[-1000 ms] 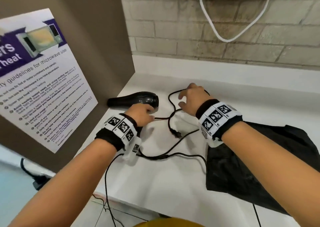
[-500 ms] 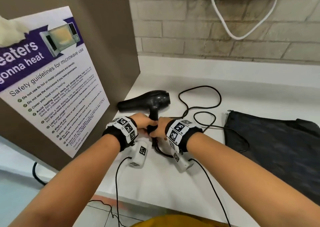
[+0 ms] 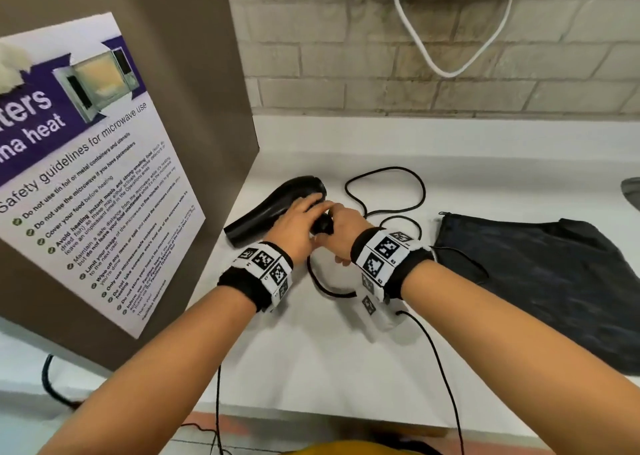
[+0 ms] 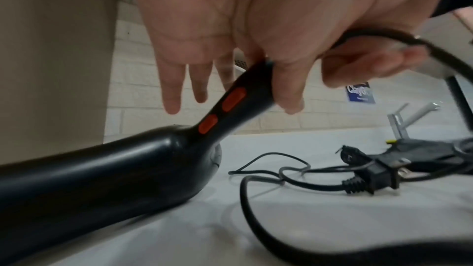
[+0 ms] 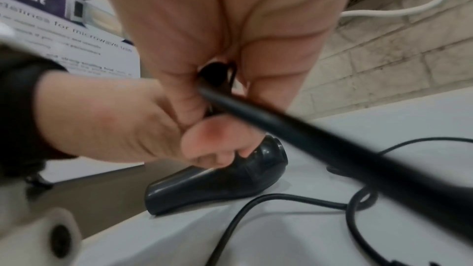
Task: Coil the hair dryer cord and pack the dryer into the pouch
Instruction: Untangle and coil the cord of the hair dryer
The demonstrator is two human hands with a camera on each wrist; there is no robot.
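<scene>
The black hair dryer (image 3: 273,208) lies on the white counter (image 3: 346,350) with its nozzle pointing near-left and its handle raised. My left hand (image 3: 298,226) holds the handle, which has red buttons (image 4: 231,99), between thumb and fingers. My right hand (image 3: 343,234) meets it from the right and grips the cord (image 5: 307,128) where it leaves the handle's end. The rest of the cord (image 3: 423,193) lies in loose loops behind and right of my hands. Its plug (image 4: 373,175) rests on the counter. The dark pouch (image 3: 540,281) lies flat to the right.
A brown panel with a microwave safety poster (image 3: 86,177) stands close on the left. The brick wall behind carries a hanging white cable (image 3: 450,70). A faucet (image 4: 399,120) shows far right. The counter's front edge (image 3: 346,416) is near my body.
My right hand left the far cord loop and came to the handle's end. Both hands then moved up along the handle, and the dryer turned so its nozzle points near-left.
</scene>
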